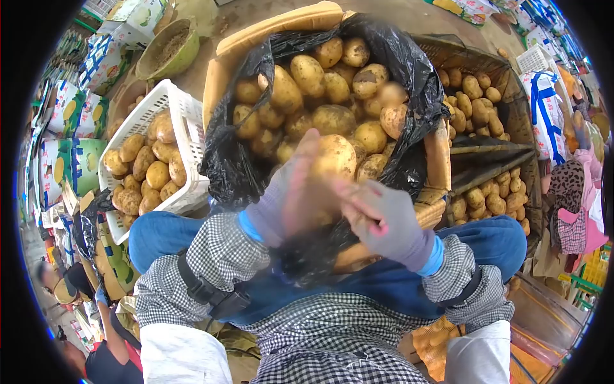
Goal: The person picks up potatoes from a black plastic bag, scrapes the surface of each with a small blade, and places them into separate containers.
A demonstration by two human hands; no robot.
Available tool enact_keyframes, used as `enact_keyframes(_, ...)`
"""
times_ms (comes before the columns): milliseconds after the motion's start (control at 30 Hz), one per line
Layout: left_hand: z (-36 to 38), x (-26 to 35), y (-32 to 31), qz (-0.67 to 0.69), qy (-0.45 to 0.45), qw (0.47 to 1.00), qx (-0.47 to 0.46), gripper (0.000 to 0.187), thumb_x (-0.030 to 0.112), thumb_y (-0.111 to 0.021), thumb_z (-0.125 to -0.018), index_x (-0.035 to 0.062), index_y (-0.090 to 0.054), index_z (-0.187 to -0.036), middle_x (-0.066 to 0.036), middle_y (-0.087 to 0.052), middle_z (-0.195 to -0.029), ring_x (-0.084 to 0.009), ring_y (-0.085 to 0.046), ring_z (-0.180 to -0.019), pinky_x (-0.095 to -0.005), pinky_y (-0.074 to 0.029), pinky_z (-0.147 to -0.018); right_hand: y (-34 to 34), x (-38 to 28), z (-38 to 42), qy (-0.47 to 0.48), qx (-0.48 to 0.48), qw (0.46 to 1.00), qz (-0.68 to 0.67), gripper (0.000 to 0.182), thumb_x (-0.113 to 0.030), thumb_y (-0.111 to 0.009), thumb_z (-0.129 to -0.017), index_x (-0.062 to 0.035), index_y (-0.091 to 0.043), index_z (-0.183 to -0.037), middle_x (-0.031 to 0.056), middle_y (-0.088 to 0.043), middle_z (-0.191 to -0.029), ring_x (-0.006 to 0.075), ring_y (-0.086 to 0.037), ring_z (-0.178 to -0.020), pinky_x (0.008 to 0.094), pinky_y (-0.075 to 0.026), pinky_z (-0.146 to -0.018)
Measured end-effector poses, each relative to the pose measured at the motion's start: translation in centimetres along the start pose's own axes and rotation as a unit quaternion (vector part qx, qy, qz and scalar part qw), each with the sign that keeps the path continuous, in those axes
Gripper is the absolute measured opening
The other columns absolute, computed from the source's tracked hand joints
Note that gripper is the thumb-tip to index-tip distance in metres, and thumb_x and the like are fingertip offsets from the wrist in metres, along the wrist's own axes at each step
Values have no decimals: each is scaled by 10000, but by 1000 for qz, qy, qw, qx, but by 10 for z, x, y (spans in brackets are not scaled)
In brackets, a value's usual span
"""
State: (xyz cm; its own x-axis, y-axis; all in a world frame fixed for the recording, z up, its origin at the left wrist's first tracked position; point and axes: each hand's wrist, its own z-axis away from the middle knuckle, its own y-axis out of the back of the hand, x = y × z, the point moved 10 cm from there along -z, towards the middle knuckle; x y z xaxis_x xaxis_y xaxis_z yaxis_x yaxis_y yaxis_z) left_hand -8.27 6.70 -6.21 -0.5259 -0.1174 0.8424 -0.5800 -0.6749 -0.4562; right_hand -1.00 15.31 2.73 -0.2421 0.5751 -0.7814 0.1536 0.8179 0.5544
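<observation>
A cardboard box [275, 29] lined with a black plastic bag [233, 168] stands in front of my knees, filled with potatoes [307, 75]. My left hand [288, 189], in a grey glove with bare fingers, is over the near side of the box and smeared by motion. Beside its fingers is a lit yellow potato [334, 157]; whether the hand grips it is unclear. Close by on the right is my right hand [378, 214], also gloved, its fingers bent together near that potato. What they hold, if anything, is too small to name.
At the left, a white plastic crate [192, 121] holds potatoes. Dark baskets [521, 115] of potatoes are on the right. A green bowl [169, 50] sits at the upper left. Another person [109, 349] is at the lower left, and printed cartons [89, 163] stand around.
</observation>
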Motion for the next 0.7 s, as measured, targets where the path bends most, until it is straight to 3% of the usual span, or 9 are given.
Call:
enact_keyframes(33, -1, -4, -4, 47, 25, 998, -16, 517, 498, -383, -1030, 106, -503, -1345, -72, -577, -1310, -217, -541, -1222, -427, -448, -1034, 10, 6, 2, 48, 64, 996, -30, 316, -12, -676, -856, 2, -641, -1170, 183, -692, -958, 277, -680, -753, 299, -548, -665)
enact_keyframes(100, 0, -8, -9, 112, 61, 991, -41, 514, 500, -386, -1029, 107, -507, -1338, -74, -579, -1309, -221, -546, -1218, -435, -451, -1031, 12, 30, 1, -31, 94, 991, -92, 347, -22, -679, -856, -6, -631, -1199, 191, -693, -974, 269, -672, -727, 288, -542, -646)
enact_keyframes(200, 0, -12, -16, 164, 87, 980, -67, 511, 502, -390, -1026, 109, -513, -1328, -77, -581, -1307, -227, -552, -1212, -446, -454, -1027, 7, 18, 3, -17, 71, 995, -72, 457, -20, -640, -841, -135, -630, -1282, 87, -704, -1103, 249, -700, -814, 324, -569, -770)
enact_keyframes(267, 2, -15, -19, 187, 100, 974, -83, 509, 504, -392, -1024, 110, -518, -1321, -80, -583, -1305, -231, -557, -1208, -454, -457, -1024, -5, -5, 7, 30, -10, 999, 32, 449, -12, -632, -846, -133, -629, -1278, 84, -698, -1130, 248, -698, -832, 328, -572, -757)
enact_keyframes(333, 4, -18, -21, 192, 111, 971, -93, 507, 506, -395, -1022, 111, -522, -1315, -82, -584, -1304, -234, -561, -1204, -462, -460, -1022, 0, 5, 5, -33, -6, 999, 29, 442, -22, -642, -841, -140, -634, -1267, 81, -698, -1105, 251, -691, -795, 334, -575, -708)
enact_keyframes(467, 3, -20, -13, 124, 101, 983, -92, 482, 479, -424, -1021, 112, -525, -1316, -79, -593, -1296, -232, -566, -1200, -468, -451, -1030, 10, 10, -1, -23, 36, 999, 0, 454, -34, -640, -838, -149, -631, -1277, 89, -701, -1017, 244, -670, -721, 329, -569, -666)
enact_keyframes(533, 3, -21, -11, 143, 113, 981, -63, 467, 463, -435, -1022, 114, -528, -1318, -74, -595, -1295, -226, -567, -1200, -472, -449, -1031, -6, -5, 8, 12, -52, 996, 68, 450, -27, -614, -853, -144, -624, -1288, 102, -698, -1058, 248, -674, -748, 334, -570, -671)
enact_keyframes(600, 4, -17, -12, 157, 116, 979, -54, 463, 455, -427, -1026, 118, -516, -1330, -71, -583, -1307, -229, -560, -1208, -479, -451, -1026, 1, 10, 6, -53, -21, 998, -38, 387, -4, -555, -909, -59, -596, -1291, 130, -665, -1182, 198, -658, -858, 283, -541, -730)
enact_keyframes(700, 7, -13, -19, 172, 113, 977, -50, 458, 445, -415, -1032, 123, -497, -1347, -67, -565, -1326, -232, -551, -1220, -490, -456, -1019, 19, 38, 1, -80, 104, 977, -170, 339, 50, -495, -956, 21, -563, -1287, 109, -653, -1165, 78, -566, -732, 210, -478, -652)
